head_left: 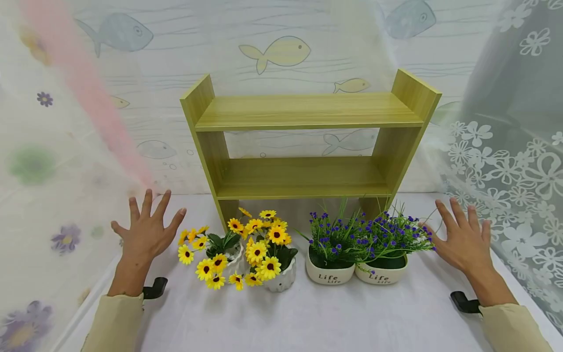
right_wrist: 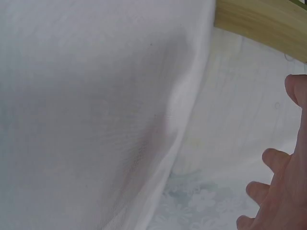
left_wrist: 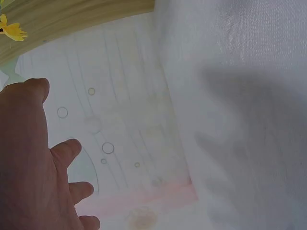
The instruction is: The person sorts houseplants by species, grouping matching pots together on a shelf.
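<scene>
My left hand [head_left: 147, 230] is spread with straight fingers at the left of the table, holding nothing. Just right of it stand two white pots of yellow artificial flowers, the left pot [head_left: 235, 264] partly behind its blooms and the right pot [head_left: 281, 278] beside it. My right hand [head_left: 465, 239] is spread too, holding nothing, its thumb partly behind thin green stems. Left of that hand sit two cream "Life" planters with purple flowers, one planter [head_left: 330, 274] next to the other planter [head_left: 381, 276]. In the wrist views the left hand [left_wrist: 33, 158] and right hand [right_wrist: 288, 177] show extended fingers.
A two-tier wooden shelf [head_left: 303, 193] with bare boards stands behind the pots. White cloth covers the table [head_left: 308, 322]. A curtain with fish prints [head_left: 286, 51] hangs behind, and sheer flowered fabric [head_left: 528, 195] drapes at the right. Black wrist mounts [head_left: 155, 288] sit at both cuffs.
</scene>
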Available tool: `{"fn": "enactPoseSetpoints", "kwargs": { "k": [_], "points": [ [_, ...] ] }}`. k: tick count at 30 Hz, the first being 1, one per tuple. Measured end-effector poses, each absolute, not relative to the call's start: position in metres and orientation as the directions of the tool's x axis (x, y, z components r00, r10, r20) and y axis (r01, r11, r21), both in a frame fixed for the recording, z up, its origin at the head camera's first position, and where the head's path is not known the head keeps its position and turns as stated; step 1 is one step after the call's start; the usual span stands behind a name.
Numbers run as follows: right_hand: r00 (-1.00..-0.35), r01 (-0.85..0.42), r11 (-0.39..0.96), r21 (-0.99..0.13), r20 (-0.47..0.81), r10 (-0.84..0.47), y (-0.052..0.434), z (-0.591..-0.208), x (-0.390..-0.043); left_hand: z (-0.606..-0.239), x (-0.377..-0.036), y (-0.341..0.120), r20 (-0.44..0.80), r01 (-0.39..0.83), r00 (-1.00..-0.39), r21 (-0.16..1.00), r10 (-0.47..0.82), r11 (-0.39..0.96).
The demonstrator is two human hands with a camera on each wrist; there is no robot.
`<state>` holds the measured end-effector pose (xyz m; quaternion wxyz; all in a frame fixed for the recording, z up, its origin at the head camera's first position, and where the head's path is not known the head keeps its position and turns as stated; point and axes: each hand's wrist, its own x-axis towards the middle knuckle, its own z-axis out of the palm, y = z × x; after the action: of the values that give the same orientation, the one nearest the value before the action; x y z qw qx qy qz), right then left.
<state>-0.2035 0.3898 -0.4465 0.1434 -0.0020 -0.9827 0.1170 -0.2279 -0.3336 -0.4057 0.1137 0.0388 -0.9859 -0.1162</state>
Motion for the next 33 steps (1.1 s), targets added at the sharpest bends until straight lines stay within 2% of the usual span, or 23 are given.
{"fn": "enactPoseSetpoints", "kwargs": {
  "k": [11, 21, 33],
  "points": [
    [-0.942, -0.092, 0.971, -0.223, 0.335, -0.012, 0.392, -0.450, -0.207, -0.406, -0.229, -0.332, 0.249, -0.027, -0.965, 0.219, -0.083, 0.975],
    [-0.900, -0.187, 0.959, -0.213, 0.428, -0.080, 0.393, -0.450, -0.211, -0.403, -0.230, -0.326, 0.335, 0.014, -0.940, 0.234, -0.067, 0.972],
    [-0.862, -0.253, 0.933, -0.256, 0.497, -0.098, 0.389, -0.449, -0.210, -0.404, -0.231, -0.320, 0.398, 0.057, -0.915, 0.295, -0.068, 0.954]
  ]
}}
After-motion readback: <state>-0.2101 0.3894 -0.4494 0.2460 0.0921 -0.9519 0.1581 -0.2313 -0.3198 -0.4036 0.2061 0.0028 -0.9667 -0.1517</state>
